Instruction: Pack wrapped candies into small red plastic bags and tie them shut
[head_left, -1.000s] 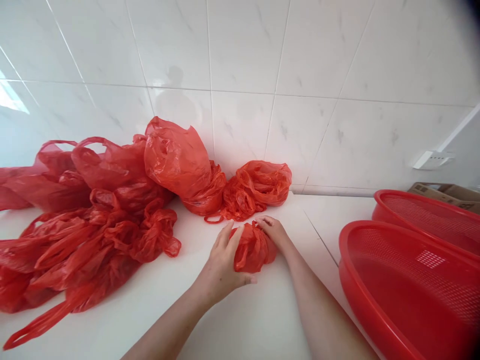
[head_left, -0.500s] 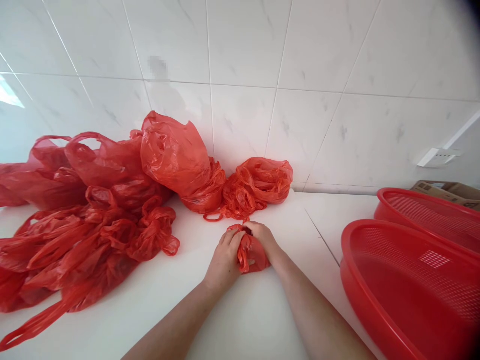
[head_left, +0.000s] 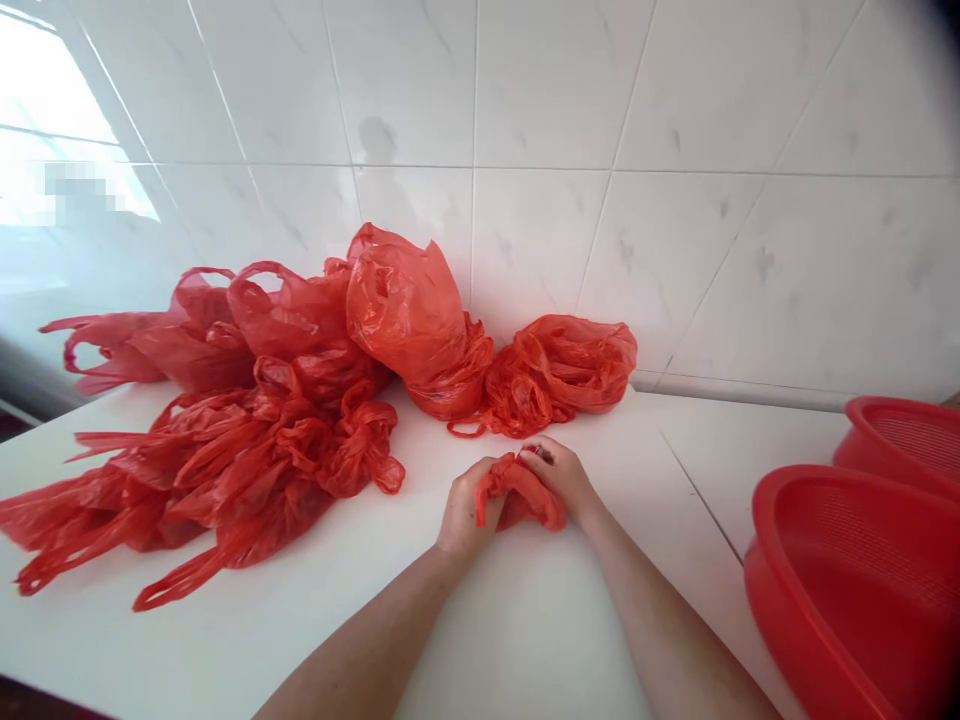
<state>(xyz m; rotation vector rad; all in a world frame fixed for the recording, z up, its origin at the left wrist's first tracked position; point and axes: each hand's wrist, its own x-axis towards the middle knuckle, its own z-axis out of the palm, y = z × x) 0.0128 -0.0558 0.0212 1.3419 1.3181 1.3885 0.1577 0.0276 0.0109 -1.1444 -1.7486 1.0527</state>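
Observation:
A small crumpled red plastic bag [head_left: 529,497] is held between my two hands, just above or on the white tabletop. My left hand [head_left: 466,508] grips its left side, with the fingers partly hidden by the plastic. On the other side, my right hand [head_left: 564,478] has its fingers curled and pinched at the bag's upper right edge. Whether anything lies inside the bag cannot be made out. Close behind my hands rests a bundled heap of red plastic bag [head_left: 577,362], touching a fuller, rounded red bag [head_left: 409,310] on its left.
A large pile of red plastic bags [head_left: 247,470] with loose handles spreads over the left of the white table [head_left: 360,600]. Two red perforated baskets, one nearer [head_left: 780,560] and one farther [head_left: 862,430], stand at the right. A tiled wall [head_left: 540,240] borders the back.
The view has swung left, so everything sits farther right. My hands have turned and bunched the small bag; its folded upper part now stands up between them.

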